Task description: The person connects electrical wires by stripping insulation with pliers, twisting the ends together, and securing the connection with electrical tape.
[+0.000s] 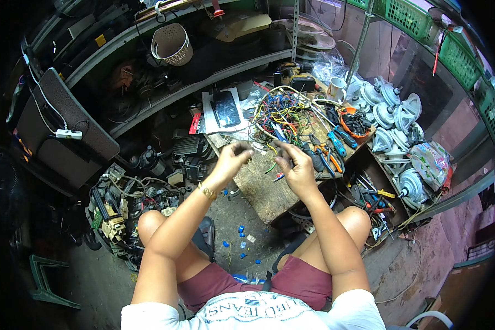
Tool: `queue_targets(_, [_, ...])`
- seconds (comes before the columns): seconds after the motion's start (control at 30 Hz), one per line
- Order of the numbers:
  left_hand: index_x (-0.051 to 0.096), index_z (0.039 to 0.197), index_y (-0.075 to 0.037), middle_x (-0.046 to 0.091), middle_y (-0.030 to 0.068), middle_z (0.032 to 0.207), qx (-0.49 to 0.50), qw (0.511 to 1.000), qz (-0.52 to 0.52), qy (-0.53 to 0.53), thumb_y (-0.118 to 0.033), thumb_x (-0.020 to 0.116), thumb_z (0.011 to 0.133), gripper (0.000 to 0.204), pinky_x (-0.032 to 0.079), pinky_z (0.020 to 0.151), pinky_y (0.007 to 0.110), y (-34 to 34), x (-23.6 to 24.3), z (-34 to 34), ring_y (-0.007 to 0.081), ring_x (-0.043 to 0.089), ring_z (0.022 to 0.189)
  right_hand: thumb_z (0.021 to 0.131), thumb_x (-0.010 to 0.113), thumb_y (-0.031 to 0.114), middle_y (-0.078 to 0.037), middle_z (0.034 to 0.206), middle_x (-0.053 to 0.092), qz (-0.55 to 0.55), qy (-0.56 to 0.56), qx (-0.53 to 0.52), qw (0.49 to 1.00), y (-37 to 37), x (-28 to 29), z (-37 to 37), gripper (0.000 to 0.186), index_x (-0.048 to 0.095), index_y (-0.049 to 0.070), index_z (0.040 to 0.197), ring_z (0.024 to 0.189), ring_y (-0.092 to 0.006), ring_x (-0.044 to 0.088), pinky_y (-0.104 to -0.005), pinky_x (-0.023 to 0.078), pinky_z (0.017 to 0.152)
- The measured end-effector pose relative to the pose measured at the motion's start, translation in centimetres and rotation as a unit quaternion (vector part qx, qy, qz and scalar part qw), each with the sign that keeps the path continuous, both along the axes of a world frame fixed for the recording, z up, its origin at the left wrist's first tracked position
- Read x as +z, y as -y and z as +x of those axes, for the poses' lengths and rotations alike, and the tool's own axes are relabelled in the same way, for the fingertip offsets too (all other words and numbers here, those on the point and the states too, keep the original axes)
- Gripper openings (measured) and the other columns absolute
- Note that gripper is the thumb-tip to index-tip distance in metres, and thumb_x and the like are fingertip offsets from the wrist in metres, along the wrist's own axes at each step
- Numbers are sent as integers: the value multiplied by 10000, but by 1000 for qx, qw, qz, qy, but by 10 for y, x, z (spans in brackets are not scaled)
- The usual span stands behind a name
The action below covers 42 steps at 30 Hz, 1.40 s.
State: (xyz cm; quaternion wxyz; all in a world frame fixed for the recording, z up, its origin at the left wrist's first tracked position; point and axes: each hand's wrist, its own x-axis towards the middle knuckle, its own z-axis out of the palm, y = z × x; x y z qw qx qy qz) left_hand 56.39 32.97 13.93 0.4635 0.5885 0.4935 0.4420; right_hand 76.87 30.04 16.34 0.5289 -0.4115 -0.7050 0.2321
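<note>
1. I have the left hand (234, 161) and the right hand (297, 166) raised over the wooden bench top (258, 192); they stand apart, fingertips facing across a narrow gap.
2. Left grip: thumb and fingers drawn together, blurred at the tips; I cannot tell from here whether they pinch anything.
3. Right grip: thumb and forefinger curl toward each other with some space between; I cannot tell whether a thin strand is caught there.
4. The relation I judge to matter most: the yellow wire (271, 149) lies in that gap, at about 10 o'clock from the right hand and 2 o'clock from the left; its long axis slants roughly from 11 to 5 o'clock; the right hand is nearer, though whether it touches I cannot say.
5. Below it, the short green wire (270, 169) slants roughly from 7 to 1 o'clock.
6. From the gap, the tangle of coloured wires (286, 113) sits at 1 o'clock; the orange-handled pliers (336, 159) at 3; the orange bowl (344, 111) past them, near 2; the dark slab-shaped device (226, 110), possibly a phone, at 11.
</note>
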Motion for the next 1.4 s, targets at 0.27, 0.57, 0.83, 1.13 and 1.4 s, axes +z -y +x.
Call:
queue_targets(0.27, [607, 944, -35, 589, -12, 774, -102, 986, -94, 96, -230, 644, 862, 214, 426, 652, 223, 54, 14, -11, 63, 517, 709, 656, 615, -40, -113, 778, 624, 103, 102, 69, 987, 14, -5, -25, 179, 619, 44, 814, 711, -312, 615, -365, 480, 609])
queue_targets(0.57, [596, 1023, -86, 627, -4, 845, -140, 928, -206, 278, -245, 617, 890, 208, 448, 676, 243, 79, 9, -38, 87, 573, 728, 751, 599, 30, -116, 659, 524, 60, 96, 60, 992, 24, -2, -58, 76, 529, 23, 723, 584, -293, 530, -356, 418, 539])
queue_targets(0.83, [599, 964, -99, 551, 23, 754, -132, 749, 478, -440, -53, 633, 667, 303, 396, 700, 321, 87, 21, -74, 191, 507, 764, 871, 554, 242, 62, 533, 394, -585, -98, 256, 764, 14, -36, -63, 269, 451, 121, 654, 453, -55, 359, -219, 238, 408])
queue_targets(1.13, [598, 965, 14, 613, 105, 751, 12, 990, 37, -136, -118, 515, 906, 166, 433, 611, 295, 97, 4, -77, 118, 540, 666, 778, 686, 134, -122, 774, 629, -17, 176, 128, 976, 36, -12, -82, 187, 597, 15, 891, 741, -265, 629, -335, 476, 642])
queue_targets(1.4, [590, 964, 25, 611, 62, 783, -22, 993, 30, -115, -106, 534, 903, 155, 434, 673, 269, 93, -11, -67, 79, 500, 731, 695, 677, 19, -138, 765, 634, 49, 129, 45, 989, 31, -20, -81, 123, 612, 17, 800, 679, -317, 622, -356, 477, 578])
